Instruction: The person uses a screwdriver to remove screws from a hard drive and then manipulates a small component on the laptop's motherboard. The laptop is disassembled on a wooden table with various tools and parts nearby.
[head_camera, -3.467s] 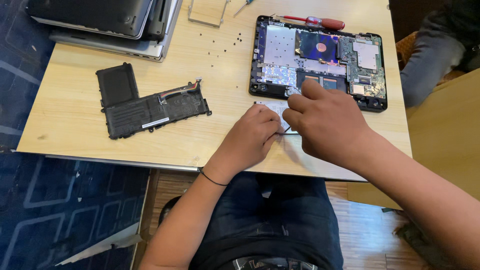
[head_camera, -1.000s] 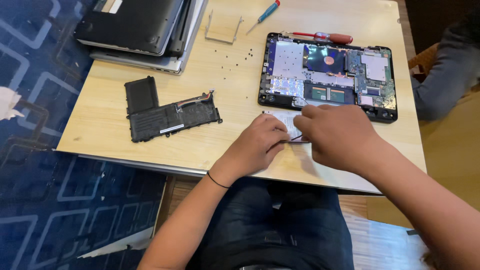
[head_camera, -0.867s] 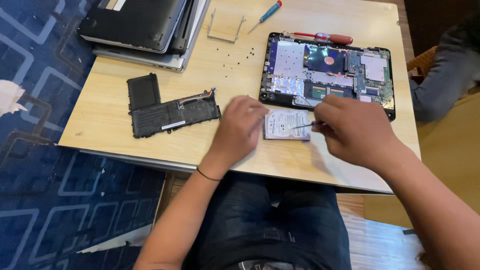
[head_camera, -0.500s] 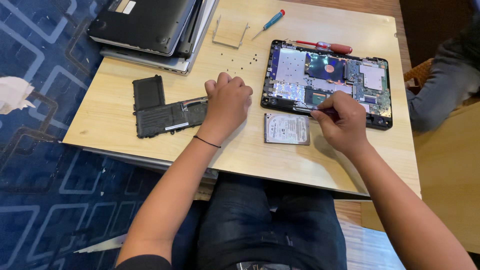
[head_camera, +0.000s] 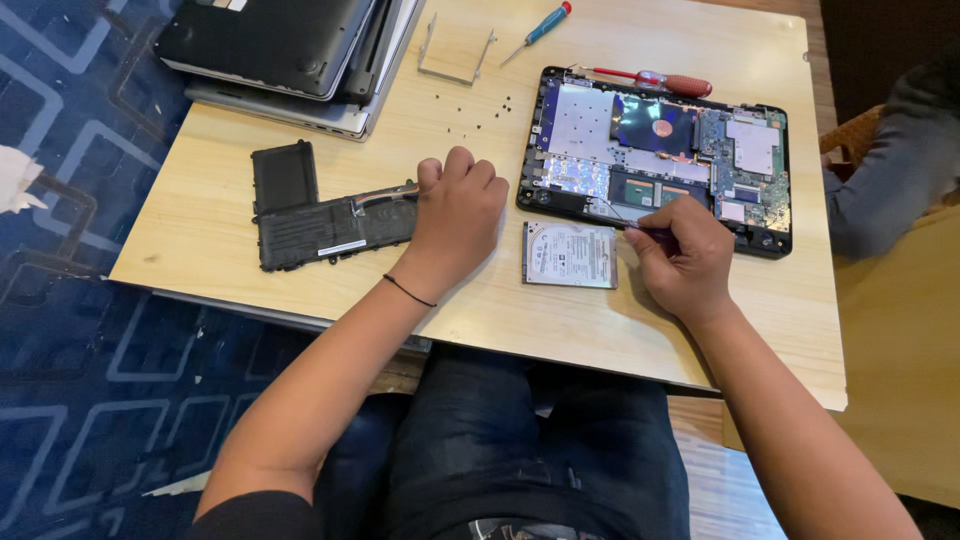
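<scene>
On a pale wooden table, an opened laptop lies with its boards bare, a flat black battery to its left and a silver drive lying flat just in front of its near edge, between the person's two hands. The right hand is closed around a dark-handled tool, its thin tip reaching onto the laptop's near edge beside the drive; the left hand is curled into a loose fist resting on the battery's right end, and whether it holds anything inside cannot be told. The risks, as judged from here: the tool tip could slip off its mark and scratch the exposed board if pressed at an angle; the fist's weight could flex the battery or tug its thin wires; and the small black screws scattered loose near a metal bracket could be brushed off the table by a passing arm. Half a second earlier the left hand sat in much the same spot and the right hand was already at the laptop's edge; a second ago both hands were bunched together over the drive, which now lies uncovered and untouched.
</scene>
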